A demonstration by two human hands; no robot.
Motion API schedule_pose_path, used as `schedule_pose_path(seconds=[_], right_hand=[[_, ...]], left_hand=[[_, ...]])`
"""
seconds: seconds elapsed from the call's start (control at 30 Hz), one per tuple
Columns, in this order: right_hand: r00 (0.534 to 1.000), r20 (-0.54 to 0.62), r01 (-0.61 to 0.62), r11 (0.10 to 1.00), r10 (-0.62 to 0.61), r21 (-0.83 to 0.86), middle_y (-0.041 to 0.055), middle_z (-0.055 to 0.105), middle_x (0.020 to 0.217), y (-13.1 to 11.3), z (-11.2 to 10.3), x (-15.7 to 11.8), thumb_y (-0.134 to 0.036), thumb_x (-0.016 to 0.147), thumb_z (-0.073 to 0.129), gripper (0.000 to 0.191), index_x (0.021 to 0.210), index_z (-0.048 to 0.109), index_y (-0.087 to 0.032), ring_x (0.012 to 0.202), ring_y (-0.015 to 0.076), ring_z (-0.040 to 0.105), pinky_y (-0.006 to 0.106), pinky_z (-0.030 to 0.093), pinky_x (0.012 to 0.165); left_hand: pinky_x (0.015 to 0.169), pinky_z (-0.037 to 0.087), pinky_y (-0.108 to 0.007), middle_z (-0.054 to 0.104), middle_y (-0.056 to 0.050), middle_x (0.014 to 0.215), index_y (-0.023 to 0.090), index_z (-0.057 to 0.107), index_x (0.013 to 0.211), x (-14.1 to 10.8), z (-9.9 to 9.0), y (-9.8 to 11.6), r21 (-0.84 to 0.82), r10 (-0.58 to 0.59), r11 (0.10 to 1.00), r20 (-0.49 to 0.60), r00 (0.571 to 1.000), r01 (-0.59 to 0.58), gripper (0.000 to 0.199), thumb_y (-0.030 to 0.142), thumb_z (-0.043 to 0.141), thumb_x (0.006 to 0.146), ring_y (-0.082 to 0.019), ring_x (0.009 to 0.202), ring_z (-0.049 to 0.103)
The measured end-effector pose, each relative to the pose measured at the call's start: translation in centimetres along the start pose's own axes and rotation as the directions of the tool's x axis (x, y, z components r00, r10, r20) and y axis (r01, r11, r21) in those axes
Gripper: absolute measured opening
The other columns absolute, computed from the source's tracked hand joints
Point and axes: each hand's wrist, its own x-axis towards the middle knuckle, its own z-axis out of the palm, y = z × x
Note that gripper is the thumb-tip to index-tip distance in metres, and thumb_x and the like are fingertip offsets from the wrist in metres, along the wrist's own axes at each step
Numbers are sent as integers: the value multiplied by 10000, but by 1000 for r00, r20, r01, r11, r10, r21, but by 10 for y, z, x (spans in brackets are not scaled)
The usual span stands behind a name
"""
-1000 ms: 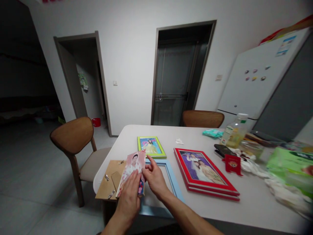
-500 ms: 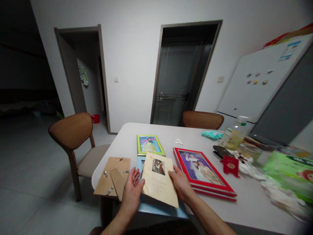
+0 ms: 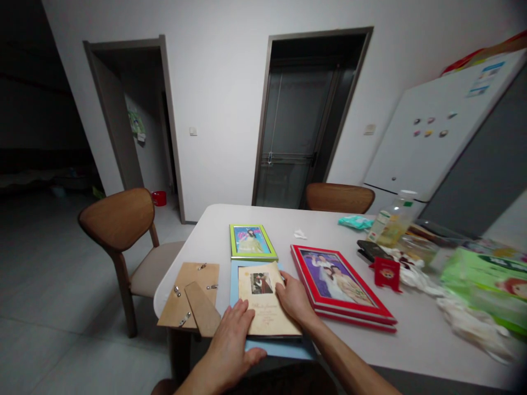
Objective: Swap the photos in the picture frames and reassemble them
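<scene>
A cream photo sheet with a small dark picture and faint print lies over a light blue frame, covering most of it. My left hand rests at the sheet's lower left edge, its fingers stretched out and touching it. At the right edge, my right hand is closed, thumb on top of the sheet and the other fingers partly hidden. Left of the blue frame is a brown backing board with metal clips and a stand leg.
A green-framed picture lies behind the blue frame. Stacked red frames are to the right. Beyond them are a bottle, a dark phone-like object, a red stand and a green packet. A chair stands at left.
The cream sheet has come down from a tilt to lie flatter over the blue frame. My left hand has turned palm down onto its lower left edge; my right hand stays at the right edge.
</scene>
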Motion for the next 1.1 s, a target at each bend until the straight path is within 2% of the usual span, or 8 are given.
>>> schedule_pose_path(seconds=[0.23, 0.4, 0.5, 0.6, 0.7, 0.8, 0.93, 1.1], right_hand=[[989, -105, 65, 946, -104, -318, 149, 590, 914, 10, 6, -4, -195, 717, 428, 530, 1227, 351, -70, 859, 236, 533, 317, 397, 750], [974, -96, 167, 941, -203, -295, 139, 535, 1056, 21, 9, -5, -211, 721, 446, 516, 1216, 377, -85, 980, 231, 480, 343, 357, 866], [971, -93, 189, 942, -222, -276, 162, 421, 1199, 23, 5, -13, -243, 715, 470, 485, 1173, 436, -88, 1095, 249, 399, 366, 321, 915], [958, -13, 272, 926, -285, -261, 152, 401, 1219, 20, 1, -26, -282, 683, 529, 423, 1083, 527, -144, 1101, 266, 388, 404, 328, 891], [892, 190, 443, 878, -410, -185, 99, 456, 1185, 10, -4, -38, -360, 632, 602, 393, 1001, 575, -228, 1085, 264, 395, 419, 331, 862], [840, 324, 498, 856, -435, -141, 75, 485, 1166, 3, -7, -42, -425, 647, 592, 376, 989, 581, -269, 1078, 258, 401, 428, 316, 858], [847, 345, 477, 865, -404, -157, 83, 481, 1175, -1, -11, -43, -444, 677, 567, 381, 1016, 572, -269, 1084, 259, 398, 430, 310, 857], [801, 352, 537, 841, -484, -64, 114, 469, 1173, 0, -15, -49, -507, 616, 598, 493, 1026, 570, -235, 1096, 268, 387, 429, 308, 883]], left_hand=[[1027, 139, -431, 261, -119, 1348, 132, 358, 1234, 4, 0, 8, 131, 11, 991, 31, 999, -15, 647, 386, 564, 675, -231, 1251, 195], [1017, 165, -459, 264, -152, 1342, 111, 346, 1230, 5, 10, 3, 188, 43, 981, -5, 999, -42, 728, 305, 655, 599, -254, 1241, 219], [1006, 194, -473, 292, -174, 1328, 102, 398, 1156, 2, 15, 0, 207, 80, 976, -62, 995, -66, 640, 187, 658, 578, -252, 1232, 243], [1000, 201, -491, 376, -164, 1280, 133, 463, 991, -1, 19, -3, 198, 145, 973, -112, 983, -120, 457, 98, 625, 564, -246, 1206, 299], [986, 220, -507, 426, -155, 1238, 162, 448, 878, -1, 22, -7, 168, 180, 974, -149, 972, -154, 361, 65, 592, 561, -245, 1183, 338], [981, 236, -500, 431, -154, 1230, 178, 420, 831, 1, 25, -12, 151, 199, 973, -173, 965, -174, 330, 46, 563, 564, -238, 1181, 342], [986, 246, -475, 432, -154, 1229, 182, 402, 829, 0, 27, -17, 150, 205, 972, -175, 963, -180, 340, 23, 533, 558, -227, 1186, 338], [988, 260, -452, 387, -143, 1270, 181, 405, 848, -2, 26, -18, 174, 219, 967, -190, 957, -187, 366, 0, 500, 545, -225, 1187, 334]])
